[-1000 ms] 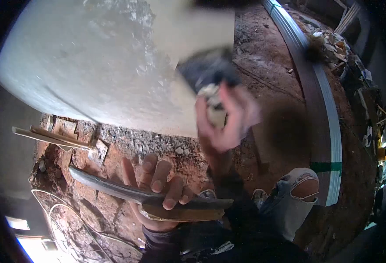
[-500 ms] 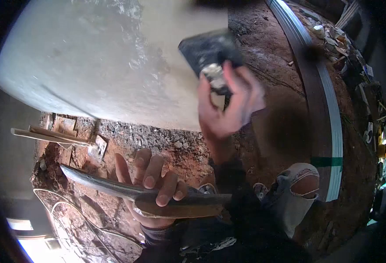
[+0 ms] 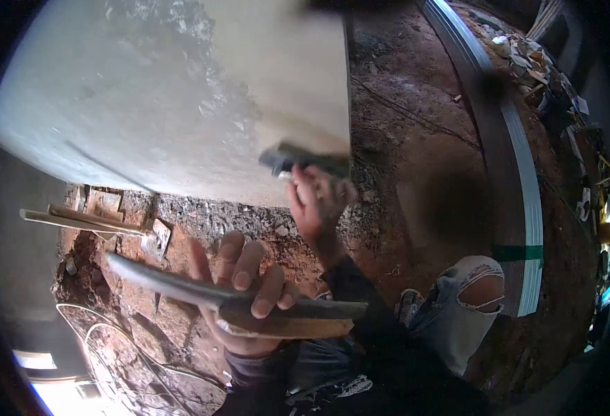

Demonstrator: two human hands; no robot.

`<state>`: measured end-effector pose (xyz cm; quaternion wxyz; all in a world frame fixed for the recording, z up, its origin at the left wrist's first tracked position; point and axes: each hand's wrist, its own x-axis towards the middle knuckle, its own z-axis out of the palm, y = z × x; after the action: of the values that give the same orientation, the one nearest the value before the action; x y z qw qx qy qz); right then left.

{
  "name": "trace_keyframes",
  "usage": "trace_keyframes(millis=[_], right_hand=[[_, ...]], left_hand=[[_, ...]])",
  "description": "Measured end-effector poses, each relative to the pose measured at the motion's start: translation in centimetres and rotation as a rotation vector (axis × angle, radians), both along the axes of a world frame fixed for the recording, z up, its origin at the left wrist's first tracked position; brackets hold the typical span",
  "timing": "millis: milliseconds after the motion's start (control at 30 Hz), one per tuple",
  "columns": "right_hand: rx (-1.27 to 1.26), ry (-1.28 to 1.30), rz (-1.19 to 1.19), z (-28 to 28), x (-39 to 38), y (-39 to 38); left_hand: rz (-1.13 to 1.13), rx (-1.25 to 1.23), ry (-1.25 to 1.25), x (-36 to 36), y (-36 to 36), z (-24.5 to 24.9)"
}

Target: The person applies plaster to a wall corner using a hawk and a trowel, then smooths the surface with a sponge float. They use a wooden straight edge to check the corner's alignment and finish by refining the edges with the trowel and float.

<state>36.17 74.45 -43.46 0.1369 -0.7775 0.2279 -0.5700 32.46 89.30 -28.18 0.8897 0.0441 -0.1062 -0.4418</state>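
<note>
My right hand (image 3: 319,197) grips a plastering float (image 3: 298,161) by its back, its fingers closed and partly blurred. The float's dark plate is tilted nearly edge-on, against or very close to the lower part of a grey plastered wall (image 3: 145,104). My left hand (image 3: 249,284), lower and nearer to me, has its fingers curled over a long grey board-like tool (image 3: 173,284). One end of this tool curves and tapers to the left; a pale brown strip shows along its lower side. What lies under my left palm is hidden.
Rough reddish ground (image 3: 277,243) runs along the wall's foot. Wooden sticks (image 3: 83,220) and a pale cable (image 3: 90,326) lie to the left. Long metal profiles (image 3: 520,187) bound with green tape stretch along the right, with rubble (image 3: 527,62) beyond. My torn trouser knee (image 3: 468,305) is below.
My right hand has moved down and left with the float, whose plate has turned from broad side to nearly edge-on. My left hand and its tool have barely shifted.
</note>
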Motion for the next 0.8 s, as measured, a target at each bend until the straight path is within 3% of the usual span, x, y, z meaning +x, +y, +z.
trace_keyframes(millis=[67, 133, 267, 333, 400, 433, 500, 533, 667, 733, 800], right_hand=[[0.018, 0.067, 0.019, -2.4, -0.2, 1.2], [0.018, -0.097, -0.016, -1.4, -1.1, 1.1], [0.056, -0.375, -0.064, 8.4, -1.6, -2.3], [0.058, -0.412, -0.058, 5.5, -0.1, -1.8], [-0.067, 0.006, -0.006, -0.5, 1.0, 0.2], [-0.073, -0.001, -0.011, -1.3, 0.5, 0.8], [0.038, -0.06, 0.108, -0.1, 0.2, 1.1], [-0.019, -0.162, 0.049, 0.4, 0.3, 0.4], [-0.062, -0.442, 0.002, 14.4, -2.3, -2.4], [-0.067, -0.434, -0.087, 15.6, -1.2, -2.9], [-0.072, -0.3, -0.07, 10.9, -0.1, -1.9]], left_hand=[[-0.004, 0.049, 0.094, 0.0, -0.4, -0.1], [-0.031, 0.035, 0.086, 0.7, -0.2, -0.3], [-0.055, -0.052, 0.014, 0.4, 0.7, -0.4], [-0.007, -0.012, -0.002, 0.1, 0.3, -0.3], [-0.006, 0.008, 0.012, 0.0, -0.3, -0.2], [-0.002, 0.047, 0.057, 0.0, -0.5, -0.2], [-0.01, 0.077, 0.106, -0.1, -0.5, -0.4], [-0.036, 0.035, 0.099, 0.0, -0.3, -0.3], [-0.044, 0.013, 0.018, 0.3, 0.6, 0.1], [0.01, 0.007, 0.011, 0.2, 0.4, 0.1], [-0.002, -0.016, 0.069, 0.3, 0.0, 0.2]])
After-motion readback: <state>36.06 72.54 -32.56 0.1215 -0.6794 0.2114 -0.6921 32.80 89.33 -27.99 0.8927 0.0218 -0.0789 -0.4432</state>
